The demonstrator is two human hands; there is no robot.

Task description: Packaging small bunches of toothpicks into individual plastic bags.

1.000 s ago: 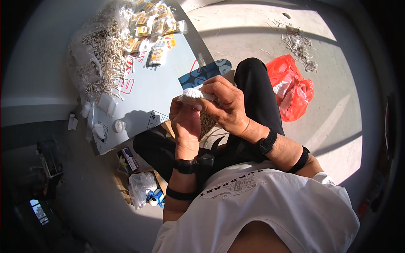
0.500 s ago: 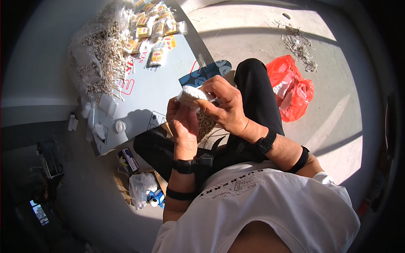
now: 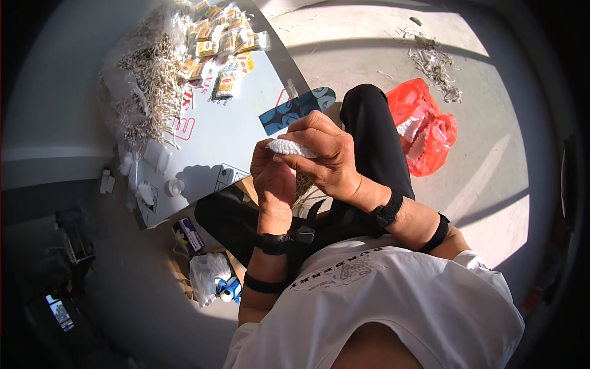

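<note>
A: What sits closest to the person?

B: Both hands, raised over the lap. The left hand (image 3: 273,181) is curled closed around the lower part of a bundle of cotton swabs (image 3: 292,147), palm toward the body. The right hand (image 3: 326,157) closes over the same bundle from the other side, its fingers (image 3: 307,161) pinching just under the white tips.

A: So where is the bundle exactly?

B: Between the two hands, held upright to slightly tilted. Only its white tufted top shows above the left hand; the sticks are mostly hidden by the fingers.

A: Anything below them?

B: The person's dark trousers (image 3: 375,135), with one knee raised to the right of the hands. Down left on the floor is a small clear plastic bag (image 3: 208,273) with a blue roll (image 3: 228,289) beside it.

A: And farther out?

B: A flat light cardboard sheet (image 3: 215,147) lies beyond the hands. On its far end is a heap of loose swab sticks (image 3: 147,86) and a cluster of small yellow packets (image 3: 224,40). A few small white containers (image 3: 153,160) stand near its left edge. To the right, past the knee, lies a red plastic bag (image 3: 424,129), and beyond it a scatter of sticks (image 3: 433,61) on the sunlit floor.
</note>
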